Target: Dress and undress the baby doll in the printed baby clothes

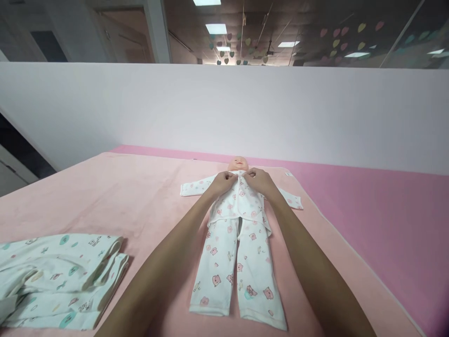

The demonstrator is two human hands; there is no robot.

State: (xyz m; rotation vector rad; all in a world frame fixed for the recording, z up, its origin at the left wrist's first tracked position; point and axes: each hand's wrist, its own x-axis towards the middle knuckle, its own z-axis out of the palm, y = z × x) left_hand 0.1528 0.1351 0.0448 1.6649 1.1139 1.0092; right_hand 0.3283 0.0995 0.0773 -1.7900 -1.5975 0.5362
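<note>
A baby doll (239,163) lies on its back, dressed in a white printed baby shirt (236,203) and matching baby pants (213,276). My left hand (224,181) pinches the shirt's front near the neck, on the left of the front opening. On the other side of that opening, my right hand (258,180) has its fingers closed on the cloth at the same height. Both sleeves stretch out sideways, and the pant legs point toward me. The fingertips cover the fastening, so its state is hidden.
A folded printed cloth (66,276) lies at the lower left. Under everything spreads a peach blanket (147,196) over a pink surface (368,206). A white low wall (224,107) stands behind, with glass above it.
</note>
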